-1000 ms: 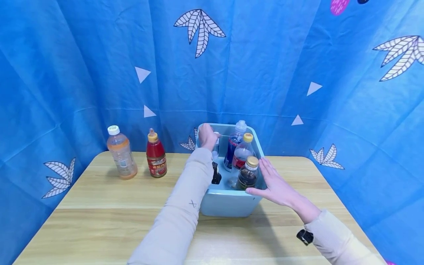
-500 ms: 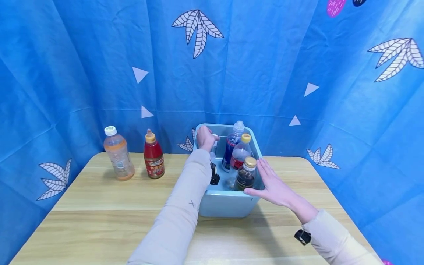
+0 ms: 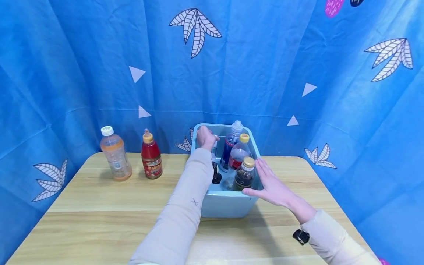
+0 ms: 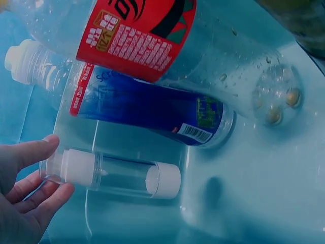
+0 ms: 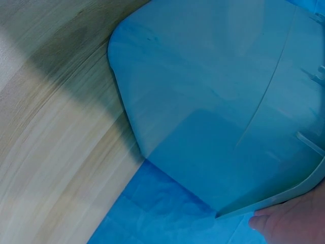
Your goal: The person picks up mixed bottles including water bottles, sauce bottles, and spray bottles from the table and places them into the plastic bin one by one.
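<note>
In the head view a light blue bin [image 3: 228,206] stands on the table. My left hand [image 3: 205,138] reaches into its back left corner. The left wrist view shows thumb and fingers around the clear cap end of a slim clear bottle [image 4: 127,174] with a white collar and white base. Beside it stand a blue-labelled bottle [image 4: 147,109] and a red-labelled bottle [image 4: 147,38]. A dark bottle with a gold cap [image 3: 244,176] stands at the front right of the bin. My right hand [image 3: 273,186], fingers straight, rests along the bin's right rim [image 5: 289,193].
A clear bottle with an orange band and white cap [image 3: 116,156] stands on the left of the wooden table [image 3: 116,228]. Next to it is a red sauce bottle with a yellow cap [image 3: 151,158]. A blue patterned curtain [image 3: 258,73] hangs behind the table.
The left hand sits slightly lower against the bin's back left corner, still at the slim bottle. The right hand keeps its place on the rim. The whole view has shifted slightly.
</note>
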`<state>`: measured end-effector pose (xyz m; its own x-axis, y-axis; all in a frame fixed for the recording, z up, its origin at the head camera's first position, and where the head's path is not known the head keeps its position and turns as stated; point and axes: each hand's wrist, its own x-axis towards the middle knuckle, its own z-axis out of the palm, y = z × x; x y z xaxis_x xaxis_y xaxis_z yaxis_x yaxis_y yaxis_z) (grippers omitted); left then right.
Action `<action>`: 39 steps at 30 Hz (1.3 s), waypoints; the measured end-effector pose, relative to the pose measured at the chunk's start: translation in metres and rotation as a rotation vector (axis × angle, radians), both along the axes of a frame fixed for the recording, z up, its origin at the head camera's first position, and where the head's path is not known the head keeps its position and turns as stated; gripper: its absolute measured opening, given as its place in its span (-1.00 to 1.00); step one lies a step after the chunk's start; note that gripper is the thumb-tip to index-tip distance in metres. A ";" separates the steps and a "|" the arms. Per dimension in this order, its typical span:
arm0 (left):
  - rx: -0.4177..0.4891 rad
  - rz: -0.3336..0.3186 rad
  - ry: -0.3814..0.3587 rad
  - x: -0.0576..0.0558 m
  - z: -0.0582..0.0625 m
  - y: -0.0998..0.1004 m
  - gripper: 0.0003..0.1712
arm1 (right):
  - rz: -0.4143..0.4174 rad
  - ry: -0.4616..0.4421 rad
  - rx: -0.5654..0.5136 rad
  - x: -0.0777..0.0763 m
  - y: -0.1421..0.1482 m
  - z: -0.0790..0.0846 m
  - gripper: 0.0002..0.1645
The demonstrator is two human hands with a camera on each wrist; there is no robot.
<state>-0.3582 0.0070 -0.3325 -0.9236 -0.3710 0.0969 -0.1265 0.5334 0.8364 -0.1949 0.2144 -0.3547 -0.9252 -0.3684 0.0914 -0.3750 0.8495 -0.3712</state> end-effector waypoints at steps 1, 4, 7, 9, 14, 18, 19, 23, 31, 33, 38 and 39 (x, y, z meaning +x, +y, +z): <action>-0.003 0.006 -0.003 -0.001 0.000 0.001 -0.67 | 0.000 0.001 0.000 0.000 0.000 0.000 0.27; -0.014 0.023 -0.013 -0.002 -0.002 0.003 -0.66 | -0.001 -0.001 -0.003 0.000 0.000 0.000 0.27; 0.001 0.028 -0.015 -0.003 -0.003 0.004 -0.67 | 0.000 0.001 -0.002 0.000 0.000 0.000 0.27; 0.013 0.024 -0.012 -0.003 -0.004 0.005 -0.68 | 0.001 0.000 0.000 0.000 0.000 0.001 0.27; 0.022 0.025 -0.015 -0.006 -0.009 0.004 -0.70 | -0.001 -0.008 -0.003 0.000 0.000 0.001 0.27; 0.022 0.026 -0.020 -0.007 -0.013 0.004 -0.71 | -0.004 -0.009 0.001 0.000 0.000 0.001 0.27; 0.017 0.023 -0.023 -0.007 -0.013 0.004 -0.71 | -0.004 -0.008 0.002 0.000 0.000 0.001 0.27; -0.006 0.015 -0.024 -0.005 -0.015 0.005 -0.68 | -0.002 -0.004 0.008 0.000 -0.001 0.001 0.27; -0.048 0.015 -0.035 -0.007 -0.019 0.007 -0.57 | 0.001 0.011 0.000 -0.001 -0.001 -0.001 0.27; -0.044 0.009 -0.034 -0.008 -0.020 0.007 -0.52 | 0.001 0.015 0.000 -0.001 0.000 -0.001 0.27; -0.049 -0.008 -0.046 -0.010 -0.022 0.007 -0.49 | 0.003 0.015 -0.004 -0.001 0.000 0.001 0.27; -0.052 -0.010 -0.049 -0.010 -0.023 0.007 -0.50 | 0.005 0.013 -0.005 -0.001 0.000 0.001 0.27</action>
